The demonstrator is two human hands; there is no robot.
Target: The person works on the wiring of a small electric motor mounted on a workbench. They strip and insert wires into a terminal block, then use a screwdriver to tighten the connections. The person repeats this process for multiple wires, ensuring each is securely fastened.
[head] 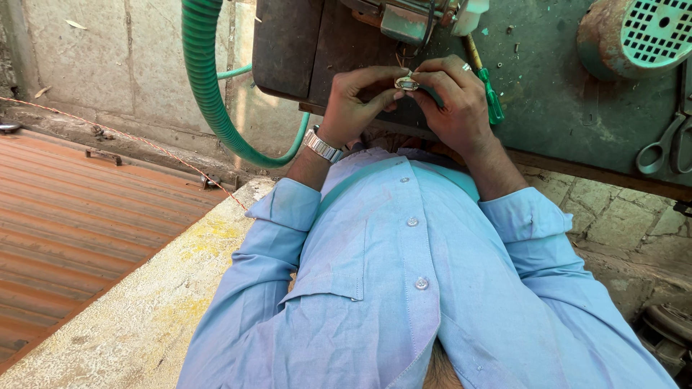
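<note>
Both hands meet at the near edge of the surface (577, 108), pinching a small metal part (406, 83) between them. Left hand (357, 101) steadies it, right hand (454, 101) works on it, so each grip is pressed tight. Green screwdriver (491, 97) lies just beside; scissors (667, 144) sit at the right edge.

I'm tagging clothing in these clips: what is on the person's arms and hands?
Both arms wear light blue shirt sleeves pushed up to the forearms, cuffs loose and creased. The left hand has a silver metal-link wristwatch at the wrist. The right hand is bare, with no glove; a possible ring is too small to confirm.
</note>
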